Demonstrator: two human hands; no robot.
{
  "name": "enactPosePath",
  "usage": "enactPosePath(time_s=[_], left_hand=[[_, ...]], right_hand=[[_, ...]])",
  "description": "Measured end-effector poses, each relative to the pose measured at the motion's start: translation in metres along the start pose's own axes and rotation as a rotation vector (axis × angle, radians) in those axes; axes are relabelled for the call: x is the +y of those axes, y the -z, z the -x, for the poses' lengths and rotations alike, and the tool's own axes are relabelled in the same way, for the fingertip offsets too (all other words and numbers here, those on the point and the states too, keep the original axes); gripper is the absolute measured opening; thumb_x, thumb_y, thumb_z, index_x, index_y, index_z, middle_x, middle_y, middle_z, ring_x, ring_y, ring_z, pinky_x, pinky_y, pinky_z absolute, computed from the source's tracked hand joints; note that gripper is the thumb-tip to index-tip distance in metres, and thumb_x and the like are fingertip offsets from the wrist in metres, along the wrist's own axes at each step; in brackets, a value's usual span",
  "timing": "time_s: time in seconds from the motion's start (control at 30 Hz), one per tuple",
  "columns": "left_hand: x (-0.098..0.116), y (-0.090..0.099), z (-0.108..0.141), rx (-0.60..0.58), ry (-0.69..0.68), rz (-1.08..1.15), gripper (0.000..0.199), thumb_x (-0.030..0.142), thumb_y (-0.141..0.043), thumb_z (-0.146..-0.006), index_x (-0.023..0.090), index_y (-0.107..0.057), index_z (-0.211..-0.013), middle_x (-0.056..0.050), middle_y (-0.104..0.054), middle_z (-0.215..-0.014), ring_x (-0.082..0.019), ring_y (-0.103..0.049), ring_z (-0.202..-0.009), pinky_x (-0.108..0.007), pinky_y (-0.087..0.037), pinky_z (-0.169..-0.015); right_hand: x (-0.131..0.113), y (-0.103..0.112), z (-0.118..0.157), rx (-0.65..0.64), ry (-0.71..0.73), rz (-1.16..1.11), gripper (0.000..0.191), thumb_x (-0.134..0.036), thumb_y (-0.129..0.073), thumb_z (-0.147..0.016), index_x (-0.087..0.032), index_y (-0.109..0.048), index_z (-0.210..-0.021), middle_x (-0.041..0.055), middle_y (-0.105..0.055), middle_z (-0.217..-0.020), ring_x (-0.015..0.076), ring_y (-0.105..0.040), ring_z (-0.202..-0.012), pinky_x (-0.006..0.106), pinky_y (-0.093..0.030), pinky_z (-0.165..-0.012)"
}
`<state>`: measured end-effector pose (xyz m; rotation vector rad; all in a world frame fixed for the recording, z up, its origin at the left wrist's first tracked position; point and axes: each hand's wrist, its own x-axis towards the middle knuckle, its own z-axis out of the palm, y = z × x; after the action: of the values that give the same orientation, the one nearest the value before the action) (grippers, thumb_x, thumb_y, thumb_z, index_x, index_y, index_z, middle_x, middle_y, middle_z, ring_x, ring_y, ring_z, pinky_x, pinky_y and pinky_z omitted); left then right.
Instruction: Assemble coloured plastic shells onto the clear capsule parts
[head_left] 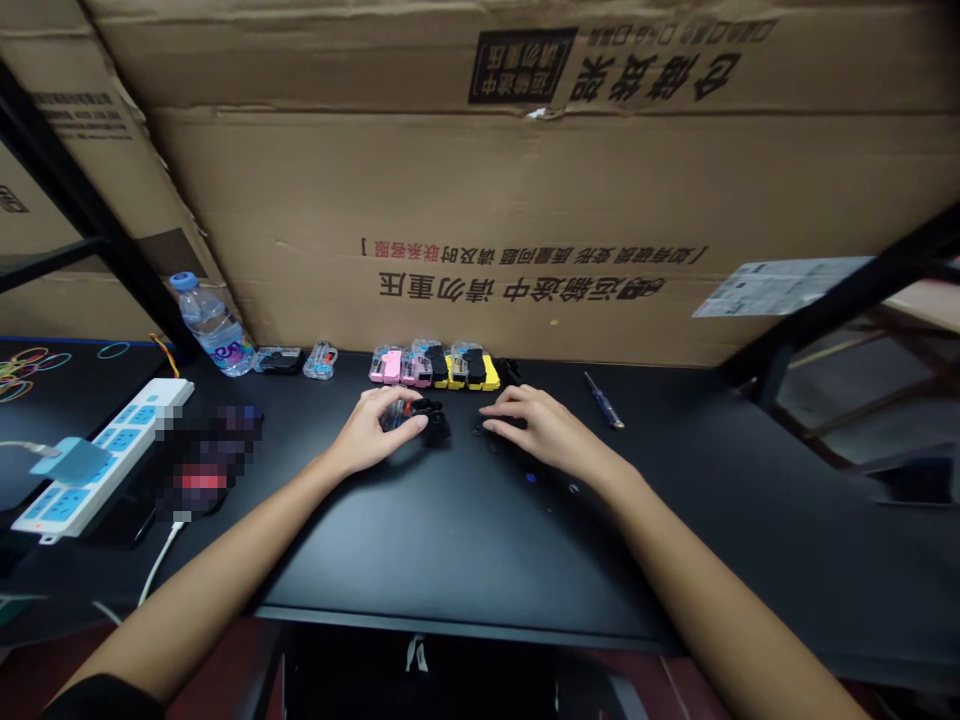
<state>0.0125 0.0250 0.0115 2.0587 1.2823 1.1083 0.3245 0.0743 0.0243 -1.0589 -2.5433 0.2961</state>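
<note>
While your curled left hand [373, 432] grips the small black-and-clear plastic part [420, 418], and half-open right hand [541, 425] holds nothing you can tell, squeezing too hard could pop it apart, scattering tiny dark round pieces [530, 478] across the matte black tabletop [450, 540].

Small plastic assembly [420, 418], black with a clear section, was held under the left hand [373, 432], red showing inside the clear part (internals too small to read). A dark piece [512, 423] lay mostly covered beneath the right hand [544, 428]. Just beyond both hands, pink units [388, 366] and yellow units [481, 372], each paired with clear and black parts, lay side by side in a row.
</note>
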Motion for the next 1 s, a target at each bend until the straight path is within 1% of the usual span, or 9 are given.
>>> enactPosePath(time_s=[0.17, 0.27, 0.43, 0.53, 0.67, 0.77, 0.83, 0.9, 1.0], left_hand=[[0.007, 0.003, 0.000, -0.006, 0.004, 0.018, 0.027, 0.046, -0.067, -0.096, 0.024, -0.076, -0.109, -0.005, -0.081, -0.107, -0.026, -0.072, -0.104, -0.045, -0.049, -0.104], [0.009, 0.003, -0.001, -0.015, 0.017, 0.043, 0.031, 0.045, -0.068, -0.096, 0.023, -0.075, -0.116, -0.003, -0.081, -0.097, -0.025, -0.073, -0.096, -0.045, -0.047, -0.107], [0.008, 0.003, 0.000, -0.023, 0.017, 0.071, 0.039, 0.045, -0.067, -0.097, 0.023, -0.070, -0.130, -0.001, -0.079, -0.092, -0.023, -0.074, -0.094, -0.042, -0.046, -0.107], [0.007, 0.004, 0.001, -0.025, 0.003, 0.055, 0.036, 0.046, -0.066, -0.099, 0.025, -0.072, -0.126, -0.001, -0.078, -0.095, -0.022, -0.072, -0.095, -0.039, -0.048, -0.102], [0.005, 0.004, 0.001, -0.028, 0.017, -0.009, 0.032, 0.050, -0.064, -0.099, 0.025, -0.076, -0.115, -0.001, -0.078, -0.093, -0.022, -0.070, -0.092, -0.039, -0.048, -0.100], [0.002, 0.002, 0.001, -0.043, 0.023, -0.041, 0.031, 0.052, -0.064, -0.098, 0.025, -0.074, -0.108, -0.001, -0.078, -0.095, -0.023, -0.069, -0.094, -0.041, -0.048, -0.101], [0.001, 0.000, 0.001, -0.061, 0.008, -0.058, 0.029, 0.052, -0.065, -0.098, 0.025, -0.074, -0.101, -0.002, -0.079, -0.102, -0.024, -0.070, -0.100, -0.042, -0.046, -0.104], [-0.001, -0.001, 0.001, -0.073, -0.001, -0.076, 0.027, 0.051, -0.065, -0.098, 0.025, -0.073, -0.096, -0.003, -0.080, -0.108, -0.025, -0.070, -0.106, -0.044, -0.044, -0.108], [-0.001, -0.002, 0.002, -0.083, 0.006, -0.100, 0.026, 0.050, -0.065, -0.097, 0.024, -0.070, -0.092, -0.003, -0.079, -0.108, -0.026, -0.070, -0.112, -0.045, -0.042, -0.110]], right_hand=[[-0.016, -0.008, -0.006, -0.053, 0.053, -0.002, 0.021, -0.033, -0.066, -0.101, -0.025, -0.086, -0.105, 0.0109, -0.076, -0.101, 0.0281, -0.071, -0.095, 0.044, -0.057, -0.086], [-0.021, -0.014, -0.007, -0.045, 0.046, -0.003, 0.022, -0.031, -0.065, -0.101, -0.025, -0.084, -0.111, 0.0103, -0.076, -0.105, 0.0282, -0.070, -0.098, 0.045, -0.057, -0.089], [-0.005, -0.006, -0.004, 0.077, -0.044, -0.002, 0.026, -0.030, -0.060, -0.102, -0.025, -0.082, -0.113, 0.0107, -0.077, -0.109, 0.0274, -0.070, -0.102, 0.042, -0.056, -0.091], [0.008, 0.008, -0.001, 0.196, -0.145, -0.014, 0.030, -0.028, -0.054, -0.102, -0.021, -0.082, -0.113, 0.0108, -0.076, -0.101, 0.0257, -0.070, -0.090, 0.040, -0.055, -0.083], [0.001, 0.015, -0.002, 0.157, -0.174, -0.101, 0.028, -0.033, -0.059, -0.100, -0.022, -0.084, -0.105, 0.0082, -0.075, -0.089, 0.0225, -0.067, -0.074, 0.037, -0.054, -0.072], [-0.016, 0.003, -0.005, 0.092, -0.107, -0.179, 0.027, -0.040, -0.064, -0.100, -0.023, -0.083, -0.110, 0.0086, -0.076, -0.095, 0.0232, -0.070, -0.080, 0.037, -0.058, -0.076], [-0.025, -0.010, -0.007, 0.048, -0.054, -0.181, 0.027, -0.040, -0.066, -0.100, -0.023, -0.082, -0.115, 0.0099, -0.075, -0.105, 0.0252, -0.072, -0.093, 0.039, -0.059, -0.086], [-0.029, -0.020, -0.008, 0.011, -0.015, -0.150, 0.026, -0.039, -0.066, -0.101, -0.024, -0.081, -0.116, 0.0105, -0.074, -0.110, 0.0275, -0.071, -0.105, 0.043, -0.058, -0.096], [-0.029, -0.027, -0.008, -0.019, -0.009, -0.142, 0.021, -0.034, -0.067, -0.101, -0.024, -0.080, -0.114, 0.0103, -0.073, -0.111, 0.0286, -0.070, -0.110, 0.046, -0.056, -0.100]])
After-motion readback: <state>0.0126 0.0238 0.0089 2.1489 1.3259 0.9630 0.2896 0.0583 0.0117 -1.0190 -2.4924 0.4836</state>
